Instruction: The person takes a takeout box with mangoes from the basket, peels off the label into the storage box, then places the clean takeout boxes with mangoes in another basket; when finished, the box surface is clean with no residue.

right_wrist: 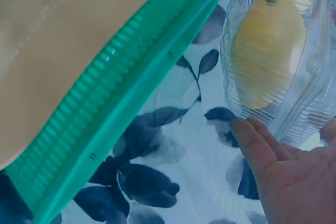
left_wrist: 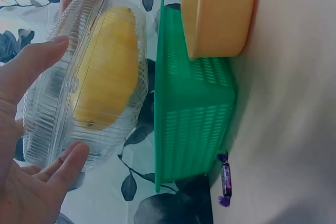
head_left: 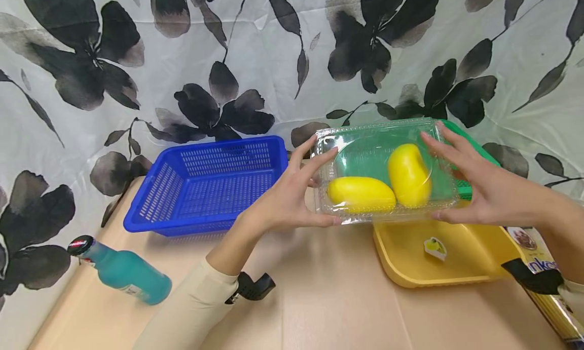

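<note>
A clear plastic clamshell box (head_left: 360, 157) is held up in both hands, its lid down over two yellow mangoes. One mango (head_left: 361, 194) lies sideways at the lower left, while the other mango (head_left: 409, 176) stands lengthwise at the right. My left hand (head_left: 285, 195) grips the box's left end, thumb at the near edge and fingers at the far side. At the right end, my right hand (head_left: 488, 183) holds it the same way. From the left wrist, the seam of the box (left_wrist: 63, 108) shows closed beside a mango (left_wrist: 107, 69).
Left of the box sits a blue basket (head_left: 210, 228); a teal bottle (head_left: 132, 274) lies near it. Under and behind the box are a yellow tray (head_left: 410, 269) with a small label (head_left: 435, 248), and a green basket (left_wrist: 194, 129). A purple-wrapped candy (left_wrist: 226, 179) and a pasta pack (head_left: 543, 254) lie nearby.
</note>
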`<state>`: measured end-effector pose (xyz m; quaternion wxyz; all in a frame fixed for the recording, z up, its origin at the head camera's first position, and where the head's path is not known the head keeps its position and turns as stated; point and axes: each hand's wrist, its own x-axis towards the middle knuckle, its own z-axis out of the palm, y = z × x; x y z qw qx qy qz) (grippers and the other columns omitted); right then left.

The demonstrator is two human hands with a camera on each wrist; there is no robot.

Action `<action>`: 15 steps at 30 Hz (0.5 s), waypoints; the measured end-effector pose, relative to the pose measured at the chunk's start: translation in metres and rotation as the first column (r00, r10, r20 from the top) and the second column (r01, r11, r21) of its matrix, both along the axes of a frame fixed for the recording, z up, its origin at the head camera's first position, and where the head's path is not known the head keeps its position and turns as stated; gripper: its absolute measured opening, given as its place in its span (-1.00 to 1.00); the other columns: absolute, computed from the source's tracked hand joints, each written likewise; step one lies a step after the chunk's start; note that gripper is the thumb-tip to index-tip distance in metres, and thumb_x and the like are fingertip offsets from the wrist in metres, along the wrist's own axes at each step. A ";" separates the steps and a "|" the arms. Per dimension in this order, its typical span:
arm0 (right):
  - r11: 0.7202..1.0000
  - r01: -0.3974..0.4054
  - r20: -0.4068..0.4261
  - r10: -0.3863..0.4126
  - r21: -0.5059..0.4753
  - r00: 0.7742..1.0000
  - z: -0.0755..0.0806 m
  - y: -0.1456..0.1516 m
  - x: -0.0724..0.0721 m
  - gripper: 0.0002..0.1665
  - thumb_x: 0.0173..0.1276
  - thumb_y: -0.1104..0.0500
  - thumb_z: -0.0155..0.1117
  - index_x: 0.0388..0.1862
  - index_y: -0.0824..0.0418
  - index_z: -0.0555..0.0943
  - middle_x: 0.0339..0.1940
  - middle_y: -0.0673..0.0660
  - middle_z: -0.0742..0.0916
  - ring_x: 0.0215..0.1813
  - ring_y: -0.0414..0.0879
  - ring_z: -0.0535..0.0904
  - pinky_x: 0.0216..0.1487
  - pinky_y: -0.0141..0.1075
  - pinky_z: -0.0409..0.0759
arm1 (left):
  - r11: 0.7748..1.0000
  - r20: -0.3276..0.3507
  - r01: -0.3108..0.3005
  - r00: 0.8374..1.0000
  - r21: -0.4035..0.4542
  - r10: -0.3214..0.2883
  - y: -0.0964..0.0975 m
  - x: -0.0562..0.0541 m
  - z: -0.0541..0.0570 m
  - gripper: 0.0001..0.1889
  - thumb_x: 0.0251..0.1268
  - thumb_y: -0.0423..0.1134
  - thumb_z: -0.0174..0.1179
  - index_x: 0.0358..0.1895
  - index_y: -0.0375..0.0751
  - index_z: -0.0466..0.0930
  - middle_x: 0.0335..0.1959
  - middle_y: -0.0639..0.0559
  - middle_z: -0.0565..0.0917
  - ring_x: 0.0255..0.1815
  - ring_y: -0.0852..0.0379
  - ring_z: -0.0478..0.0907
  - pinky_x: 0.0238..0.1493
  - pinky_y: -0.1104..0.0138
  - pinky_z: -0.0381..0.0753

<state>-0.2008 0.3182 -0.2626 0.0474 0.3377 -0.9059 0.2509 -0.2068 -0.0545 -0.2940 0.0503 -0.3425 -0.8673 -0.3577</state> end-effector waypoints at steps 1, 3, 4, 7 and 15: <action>1.000 0.004 0.002 -0.004 -0.004 1.000 0.001 0.002 -0.003 0.60 -0.10 0.22 0.78 0.74 -0.13 -0.11 0.73 -0.09 -0.24 0.61 -0.07 0.19 0.13 -0.78 0.25 | 1.000 0.000 -0.004 1.000 -0.004 0.004 0.003 -0.003 0.001 0.22 -0.08 0.11 0.64 0.66 0.30 0.02 0.70 0.09 -0.37 0.00 0.14 0.65 0.19 0.09 0.62; 1.000 0.012 0.015 -0.012 -0.011 1.000 0.004 0.004 -0.008 0.58 -0.08 0.23 0.77 0.73 -0.16 -0.10 0.72 -0.12 -0.25 0.59 0.10 0.20 0.13 -0.78 0.24 | 1.000 -0.003 -0.007 1.000 -0.008 0.007 0.007 -0.010 0.002 0.22 -0.07 0.12 0.63 0.67 0.30 0.00 0.70 0.10 -0.38 -0.02 0.15 0.63 0.17 0.08 0.63; 1.000 0.018 0.022 -0.018 -0.014 1.000 0.005 0.006 -0.011 0.58 -0.07 0.24 0.76 0.73 -0.17 -0.11 0.72 -0.14 -0.26 0.56 0.18 0.24 0.19 -0.71 0.30 | 1.000 -0.006 -0.009 1.000 -0.006 0.009 0.009 -0.013 0.002 0.22 -0.06 0.11 0.62 0.67 0.30 0.00 0.70 0.10 -0.39 -0.01 0.14 0.63 0.17 0.09 0.63; 0.999 0.034 0.034 -0.034 -0.015 0.999 0.006 0.008 -0.018 0.56 -0.03 0.24 0.74 0.73 -0.20 -0.13 0.71 -0.16 -0.27 0.55 0.32 0.21 0.26 -0.55 0.39 | 1.000 -0.006 -0.003 1.000 0.016 0.003 0.014 -0.020 0.002 0.23 -0.05 0.07 0.62 0.67 0.30 -0.03 0.70 0.11 -0.41 0.03 0.09 0.64 0.11 0.15 0.67; 0.998 0.048 0.072 -0.046 -0.033 0.996 0.007 0.020 -0.035 0.57 -0.04 0.35 0.71 0.73 -0.19 -0.13 0.72 -0.08 -0.26 0.49 0.42 0.27 0.26 -0.45 0.47 | 0.997 0.001 0.015 1.000 0.072 -0.015 0.027 -0.035 -0.001 0.17 0.02 -0.01 0.60 0.67 0.21 -0.01 0.70 0.08 -0.39 0.24 -0.10 0.64 0.12 0.22 0.69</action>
